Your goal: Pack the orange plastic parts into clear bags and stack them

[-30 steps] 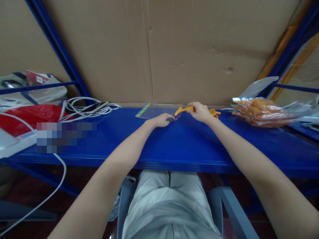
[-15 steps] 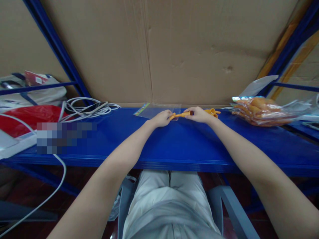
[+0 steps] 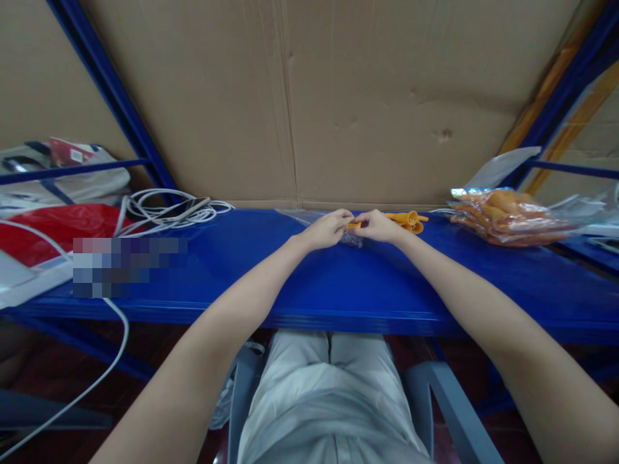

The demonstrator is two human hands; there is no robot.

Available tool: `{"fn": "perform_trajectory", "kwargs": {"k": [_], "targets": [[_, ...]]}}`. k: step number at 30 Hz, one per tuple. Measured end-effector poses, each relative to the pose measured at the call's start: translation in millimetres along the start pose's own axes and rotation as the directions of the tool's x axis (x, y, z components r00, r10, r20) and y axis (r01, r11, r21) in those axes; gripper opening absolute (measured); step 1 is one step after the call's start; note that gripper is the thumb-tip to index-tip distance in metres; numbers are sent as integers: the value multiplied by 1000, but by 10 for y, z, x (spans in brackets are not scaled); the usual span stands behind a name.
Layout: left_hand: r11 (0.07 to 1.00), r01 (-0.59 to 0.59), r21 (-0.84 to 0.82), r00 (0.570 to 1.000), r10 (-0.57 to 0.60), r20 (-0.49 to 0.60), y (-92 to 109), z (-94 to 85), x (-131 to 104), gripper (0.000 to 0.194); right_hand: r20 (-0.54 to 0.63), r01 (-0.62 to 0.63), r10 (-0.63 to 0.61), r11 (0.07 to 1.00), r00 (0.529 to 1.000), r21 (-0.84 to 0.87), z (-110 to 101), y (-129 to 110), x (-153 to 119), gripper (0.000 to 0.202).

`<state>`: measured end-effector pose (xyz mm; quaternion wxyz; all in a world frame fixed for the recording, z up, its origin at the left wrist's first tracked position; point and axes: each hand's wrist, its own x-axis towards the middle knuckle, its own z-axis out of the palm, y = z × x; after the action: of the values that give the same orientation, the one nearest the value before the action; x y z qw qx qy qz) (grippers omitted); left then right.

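Observation:
Close together over the back of the blue table, my two hands are both closed on a small orange plastic piece (image 3: pixel 354 225). Only a short stretch of it shows; its kind is unclear. My left hand (image 3: pixel 327 229) grips its left end, fingers bent. My right hand (image 3: pixel 380 227) pinches the right end. A clear plastic bag (image 3: pixel 300 216) lies partly under my left hand, and its crumpled part shows below the fingers. Whether the orange piece is inside the bag I cannot tell. Just behind my right hand lie several orange tube-like pieces (image 3: pixel 410 222) with flared ends.
At the right on the blue table (image 3: pixel 338 283) sits a clear bag of orange pieces (image 3: pixel 507 216). Coiled white cable (image 3: pixel 178 209), a red bag (image 3: pixel 72 229) and a cloth bag (image 3: pixel 91 183) are at the left. A cardboard wall (image 3: pixel 290 96) stands behind the table.
My hands have come closer together, covering more of the orange piece. The clear bag has shifted and crumpled under my left hand, and its coloured strip no longer shows.

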<state>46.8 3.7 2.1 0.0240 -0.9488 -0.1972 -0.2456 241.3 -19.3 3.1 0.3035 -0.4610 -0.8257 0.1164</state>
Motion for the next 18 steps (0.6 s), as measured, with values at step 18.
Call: {"fn": "perform_trajectory", "kwargs": {"k": [18], "targets": [[992, -85, -91, 995, 79, -61, 296, -23, 38, 46, -88, -106, 142, 940, 986, 325, 130, 44, 12, 27]]}}
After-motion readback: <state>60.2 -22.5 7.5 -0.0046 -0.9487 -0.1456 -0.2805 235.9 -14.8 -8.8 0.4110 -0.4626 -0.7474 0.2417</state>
